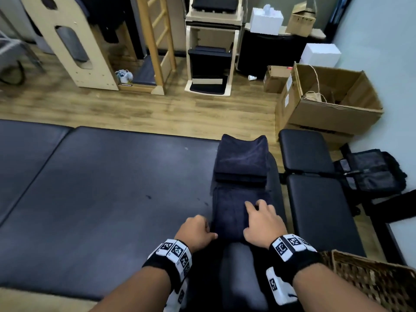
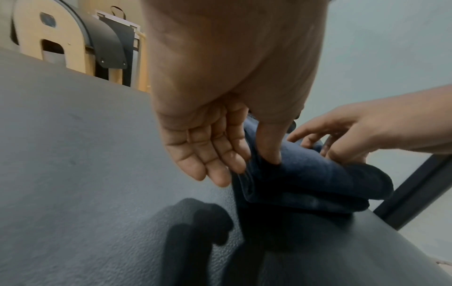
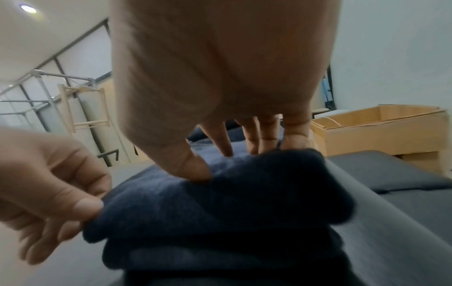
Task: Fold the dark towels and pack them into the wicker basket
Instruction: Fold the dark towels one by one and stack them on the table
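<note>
A folded dark navy towel (image 1: 227, 212) lies on the right end of the dark padded table (image 1: 112, 188), just in front of me. My right hand (image 1: 258, 210) rests flat on top of it with the fingers spread. My left hand (image 1: 208, 230) holds the towel's near left edge, thumb on top and fingers curled beside it. In the left wrist view the thumb digs into the towel (image 2: 318, 181); in the right wrist view it pinches the towel's corner (image 3: 220, 209). A stack of folded dark towels (image 1: 242, 158) sits right behind. The wicker basket (image 1: 369, 280) shows at the bottom right.
A black padded bench (image 1: 315, 210) stands to the right of the table, with a dark bag (image 1: 371, 174) beyond it. An open cardboard box (image 1: 333, 109) is on the floor at the back right. Wooden furniture lines the far wall.
</note>
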Tool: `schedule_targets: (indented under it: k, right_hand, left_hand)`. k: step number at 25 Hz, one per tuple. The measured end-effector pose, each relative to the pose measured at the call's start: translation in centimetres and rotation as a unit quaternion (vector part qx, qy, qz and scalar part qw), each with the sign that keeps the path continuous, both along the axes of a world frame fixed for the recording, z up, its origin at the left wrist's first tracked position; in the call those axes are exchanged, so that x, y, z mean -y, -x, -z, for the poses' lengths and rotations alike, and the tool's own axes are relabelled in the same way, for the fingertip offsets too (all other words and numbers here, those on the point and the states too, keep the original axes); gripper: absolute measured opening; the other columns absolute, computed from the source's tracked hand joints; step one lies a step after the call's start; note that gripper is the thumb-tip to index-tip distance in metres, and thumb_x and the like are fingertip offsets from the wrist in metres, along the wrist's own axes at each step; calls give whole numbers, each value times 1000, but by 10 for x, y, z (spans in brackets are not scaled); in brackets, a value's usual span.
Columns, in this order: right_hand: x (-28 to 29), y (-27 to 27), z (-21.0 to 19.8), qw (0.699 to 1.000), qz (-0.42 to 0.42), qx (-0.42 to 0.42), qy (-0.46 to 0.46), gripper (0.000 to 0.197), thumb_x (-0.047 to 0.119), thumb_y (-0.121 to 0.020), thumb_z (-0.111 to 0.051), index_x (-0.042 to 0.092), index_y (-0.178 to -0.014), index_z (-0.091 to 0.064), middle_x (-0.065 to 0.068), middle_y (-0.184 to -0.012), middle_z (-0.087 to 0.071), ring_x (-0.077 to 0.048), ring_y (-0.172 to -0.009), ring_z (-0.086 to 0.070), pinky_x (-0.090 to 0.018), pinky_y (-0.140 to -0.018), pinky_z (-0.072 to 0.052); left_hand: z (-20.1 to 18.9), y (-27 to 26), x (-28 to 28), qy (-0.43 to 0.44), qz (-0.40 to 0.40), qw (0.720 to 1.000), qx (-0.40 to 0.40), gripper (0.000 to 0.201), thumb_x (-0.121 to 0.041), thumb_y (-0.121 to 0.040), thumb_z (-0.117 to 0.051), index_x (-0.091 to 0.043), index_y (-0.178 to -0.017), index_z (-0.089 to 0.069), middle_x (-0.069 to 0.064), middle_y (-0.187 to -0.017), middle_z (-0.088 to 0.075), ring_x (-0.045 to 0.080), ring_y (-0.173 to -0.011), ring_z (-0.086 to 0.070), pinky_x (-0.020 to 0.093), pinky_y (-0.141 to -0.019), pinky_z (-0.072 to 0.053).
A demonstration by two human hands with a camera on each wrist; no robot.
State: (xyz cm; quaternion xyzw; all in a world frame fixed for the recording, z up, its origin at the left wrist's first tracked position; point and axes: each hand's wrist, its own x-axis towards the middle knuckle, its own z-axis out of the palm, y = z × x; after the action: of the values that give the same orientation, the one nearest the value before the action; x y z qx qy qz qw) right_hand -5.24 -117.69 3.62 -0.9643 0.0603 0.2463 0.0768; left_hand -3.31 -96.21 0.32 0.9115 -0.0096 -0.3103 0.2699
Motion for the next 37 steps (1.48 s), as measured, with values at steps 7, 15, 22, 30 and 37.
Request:
schedule_targets:
  k: [7,15,22,30,37]
  right_hand:
    - [-92,-2,6,990,-133,54,-14,42,12,-85,-50,16,-126,-53,-7,-125,-50,-31,-117,-48,-39,-98,-45]
    - [-298,48,34,922,-365,-95,-84,32,31,-89,-59,21,-120,-60,1,-112,-61,-24,-115,-59,-29,-91,-46]
    - [-456,74,47,867,-459,-191,20,26,49,-88,-66,29,-102,-60,5,-102,-64,-17,-100,-63,-27,-84,-50]
    - [-633,66,67,815,-524,-245,31,51,49,-88,-69,22,-131,-61,1,-129,-66,-18,-119,-62,-27,-98,-48]
    - [-808,29,69,763,-607,-220,6,38,40,-88,-67,20,-120,-68,-1,-118,-72,-21,-113,-66,-26,-94,-49]
  left_hand:
    - [-2,53,-125,-4,-97,995,-12,30,-37,-85,-65,-22,-65,-48,4,-80,-63,27,-91,-65,28,-71,-45]
    - [26,232,-353,3,-330,941,-74,24,-34,-88,-58,-16,-72,-58,8,-73,-65,23,-67,-60,29,-64,-44]
    - [59,403,-473,46,-521,843,-124,29,-27,-85,-59,-5,-69,-65,14,-67,-68,20,-49,-56,25,-53,-45]
    - [69,451,-551,102,-624,747,-206,15,-20,-88,-59,-9,-77,-60,9,-67,-64,20,-43,-52,16,-38,-36]
    - [30,414,-683,62,-675,716,-166,17,-22,-91,-58,-8,-82,-63,7,-73,-67,19,-50,-57,17,-41,-37]
